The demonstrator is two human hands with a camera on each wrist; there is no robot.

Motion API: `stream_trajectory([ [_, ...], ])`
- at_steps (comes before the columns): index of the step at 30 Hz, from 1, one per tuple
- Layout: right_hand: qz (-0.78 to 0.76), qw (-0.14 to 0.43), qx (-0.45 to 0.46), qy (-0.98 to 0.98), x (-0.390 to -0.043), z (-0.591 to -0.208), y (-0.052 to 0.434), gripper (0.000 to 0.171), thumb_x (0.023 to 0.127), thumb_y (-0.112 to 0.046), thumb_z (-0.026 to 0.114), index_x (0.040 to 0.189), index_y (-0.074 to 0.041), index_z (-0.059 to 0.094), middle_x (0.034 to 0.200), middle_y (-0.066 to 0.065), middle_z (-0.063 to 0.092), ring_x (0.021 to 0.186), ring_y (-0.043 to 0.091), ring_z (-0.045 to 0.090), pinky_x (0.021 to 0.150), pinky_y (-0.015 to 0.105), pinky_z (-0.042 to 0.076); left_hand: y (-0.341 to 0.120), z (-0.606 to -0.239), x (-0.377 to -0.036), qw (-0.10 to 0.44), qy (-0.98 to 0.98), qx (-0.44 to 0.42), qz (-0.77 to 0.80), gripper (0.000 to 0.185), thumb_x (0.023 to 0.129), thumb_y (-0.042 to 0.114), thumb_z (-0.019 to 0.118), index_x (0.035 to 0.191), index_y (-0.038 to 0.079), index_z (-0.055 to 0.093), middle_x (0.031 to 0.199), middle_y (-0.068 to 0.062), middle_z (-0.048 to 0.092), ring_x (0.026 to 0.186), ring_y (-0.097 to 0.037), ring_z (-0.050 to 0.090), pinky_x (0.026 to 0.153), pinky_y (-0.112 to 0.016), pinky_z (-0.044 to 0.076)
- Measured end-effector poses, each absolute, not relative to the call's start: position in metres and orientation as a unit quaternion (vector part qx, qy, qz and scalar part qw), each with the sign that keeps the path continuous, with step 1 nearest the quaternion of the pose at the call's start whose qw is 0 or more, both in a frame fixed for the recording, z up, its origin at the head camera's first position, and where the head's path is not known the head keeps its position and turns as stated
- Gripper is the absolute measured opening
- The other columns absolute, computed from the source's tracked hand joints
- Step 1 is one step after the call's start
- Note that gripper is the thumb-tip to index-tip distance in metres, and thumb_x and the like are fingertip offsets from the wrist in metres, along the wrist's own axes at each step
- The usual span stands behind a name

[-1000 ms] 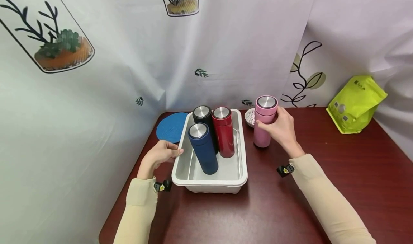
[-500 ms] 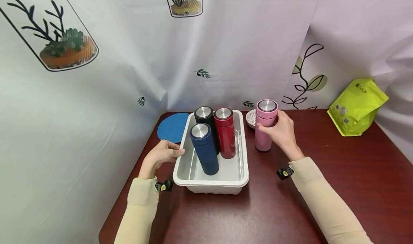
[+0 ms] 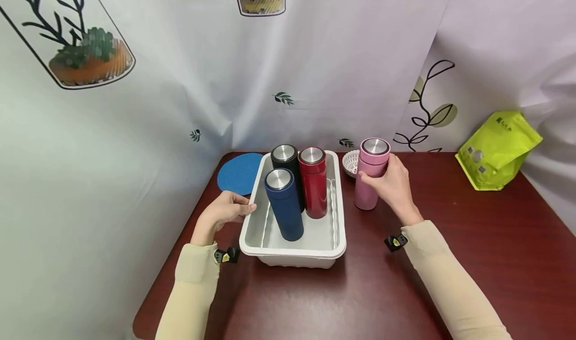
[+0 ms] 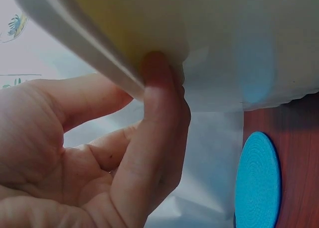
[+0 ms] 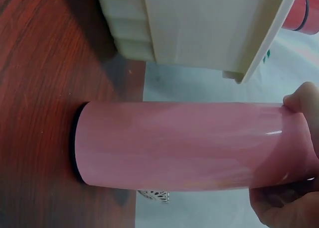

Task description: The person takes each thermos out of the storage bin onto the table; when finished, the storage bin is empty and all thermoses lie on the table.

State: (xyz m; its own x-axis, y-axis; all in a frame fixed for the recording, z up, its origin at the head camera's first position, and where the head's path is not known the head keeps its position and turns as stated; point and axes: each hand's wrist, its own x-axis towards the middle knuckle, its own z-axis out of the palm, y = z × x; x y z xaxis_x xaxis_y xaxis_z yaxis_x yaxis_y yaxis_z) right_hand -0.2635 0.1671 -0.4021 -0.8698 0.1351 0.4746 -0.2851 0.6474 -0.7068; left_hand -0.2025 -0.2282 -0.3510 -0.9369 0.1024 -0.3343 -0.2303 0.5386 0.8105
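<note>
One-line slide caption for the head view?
Right hand grips a pink flask standing on the table beside the white tray; left hand holds the tray's left rim.

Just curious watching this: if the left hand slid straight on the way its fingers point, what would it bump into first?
The left hand already grips the white tray at its left rim. Past that wall, the dark blue bottle seems next, though depth is hard to judge.
</note>
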Motion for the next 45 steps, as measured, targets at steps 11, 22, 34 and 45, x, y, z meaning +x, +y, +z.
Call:
stream_trajectory([
  [11,0.477,0.300,0.035,-0.825,-0.244,-0.380,0.165,0.083,0.069,-0.020,0.089,0.138,0.000,0.046,0.132,0.021,0.055,0.124,0.035,0.056,0.106,0.047,0.045,-0.230,-0.350,-0.202,0.170,0.858,-0.036,0.482,0.041,0.093,0.013,0.067,0.123,-0.014,0.060,0.119,-0.031,0.062,0.107,-0.043,0.065,0.089,-0.050,0.055],
  [22,0.504,0.360,0.076,-0.781,-0.234,-0.339,0.161,0.082,0.063,-0.016,0.092,0.135,-0.003,0.054,0.133,0.012,0.060,0.126,0.022,0.056,0.109,0.021,0.041,-0.228,-0.347,-0.202,0.165,0.863,-0.046,0.475,0.041,0.091,0.013,0.069,0.122,-0.013,0.061,0.120,-0.030,0.062,0.107,-0.043,0.065,0.089,-0.051,0.055],
  [34,0.550,0.347,0.127,-0.749,-0.213,-0.302,0.122,0.072,0.065,0.007,0.085,0.130,0.009,0.053,0.127,0.021,0.059,0.122,0.025,0.058,0.108,0.027,0.044,-0.227,-0.347,-0.201,0.159,0.863,-0.058,0.476,0.042,0.092,0.013,0.069,0.123,-0.014,0.060,0.119,-0.030,0.062,0.105,-0.041,0.066,0.092,-0.053,0.052],
  [45,0.514,0.272,0.140,-0.801,-0.233,-0.338,0.105,0.082,0.068,-0.021,0.091,0.139,-0.005,0.052,0.139,0.012,0.057,0.130,0.023,0.054,0.107,0.031,0.044,-0.226,-0.348,-0.197,0.151,0.861,-0.057,0.482,0.042,0.092,0.013,0.069,0.123,-0.013,0.060,0.119,-0.029,0.063,0.104,-0.042,0.066,0.092,-0.053,0.052],
])
